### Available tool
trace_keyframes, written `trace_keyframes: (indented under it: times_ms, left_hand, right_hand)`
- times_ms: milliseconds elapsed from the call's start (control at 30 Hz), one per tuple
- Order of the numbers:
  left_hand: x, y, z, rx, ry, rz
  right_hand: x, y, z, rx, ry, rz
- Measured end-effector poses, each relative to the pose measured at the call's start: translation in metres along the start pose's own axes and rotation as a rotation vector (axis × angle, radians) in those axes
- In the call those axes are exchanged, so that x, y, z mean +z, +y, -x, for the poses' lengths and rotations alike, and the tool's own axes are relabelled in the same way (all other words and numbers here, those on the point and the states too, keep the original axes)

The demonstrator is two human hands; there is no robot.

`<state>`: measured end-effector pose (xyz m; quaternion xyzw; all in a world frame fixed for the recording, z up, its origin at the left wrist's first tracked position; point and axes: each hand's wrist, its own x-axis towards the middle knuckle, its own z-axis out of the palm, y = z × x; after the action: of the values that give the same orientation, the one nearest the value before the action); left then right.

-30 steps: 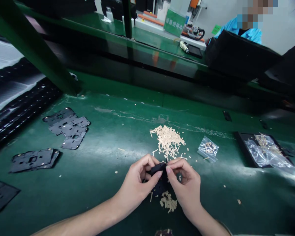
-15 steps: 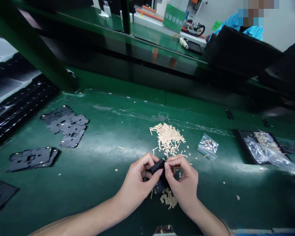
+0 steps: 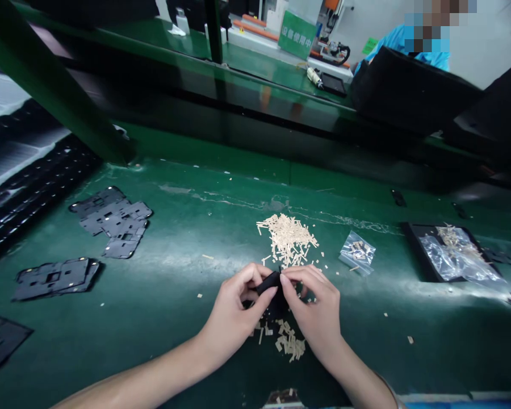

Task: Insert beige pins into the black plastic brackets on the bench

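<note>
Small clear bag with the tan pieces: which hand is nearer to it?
The right hand: it is left of the small clear bag and closer to the camera. The left hand is farther left, past the right hand.

Overhead light, its fixtures out of frame, is throwing a pale glare across the middle of the green desk (image 3: pixel 162 318) and glinting off the plastic bags (image 3: pixel 455 258), while the near edge is sinking into shadow and the frame's sides are smearing into soft, stretched blur.
</note>
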<state>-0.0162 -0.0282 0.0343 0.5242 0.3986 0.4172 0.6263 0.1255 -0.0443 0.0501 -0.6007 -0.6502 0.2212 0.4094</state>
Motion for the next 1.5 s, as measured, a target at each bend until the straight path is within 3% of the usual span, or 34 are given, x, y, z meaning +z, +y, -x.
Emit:
trace_keyframes:
  times_ms: [200, 500, 633, 867, 1000, 1100, 1200, 1400, 1500]
  left_hand:
    - [-0.004, 0.004, -0.004, -0.079, -0.043, 0.211]
    - [-0.003, 0.001, -0.004, -0.117, -0.077, 0.16]
    - [-0.005, 0.004, -0.006, -0.133, -0.095, 0.218]
    - [-0.014, 0.001, -0.012, -0.182, -0.26, 0.34]
    - [-0.017, -0.002, -0.016, -0.302, -0.386, 0.422]
    - [-0.016, -0.002, -0.017, -0.353, -0.398, 0.468]
    - [-0.015, 0.001, -0.017, -0.313, -0.361, 0.446]
    - [-0.013, 0.013, -0.015, -0.126, -0.176, -0.031]
    - [-0.012, 0.015, -0.01, -0.058, -0.149, -0.279]
  right_hand:
    - [-0.011, 0.005, -0.006, 0.322, -0.143, -0.317]
    - [-0.011, 0.006, -0.007, 0.399, -0.219, -0.466]
    - [-0.008, 0.01, -0.007, 0.467, -0.276, -0.668]
    - [-0.008, 0.013, -0.01, 0.67, -0.432, -0.985]
    - [-0.01, 0.011, -0.007, 0.593, -0.511, -1.022]
    - [-0.011, 0.007, -0.003, 0.479, -0.452, -0.939]
    - [-0.012, 0.004, -0.001, 0.402, -0.369, -0.776]
    - [-0.013, 0.003, -0.001, 0.315, -0.224, -0.59]
    - [-0.013, 0.003, -0.002, 0.295, -0.193, -0.548]
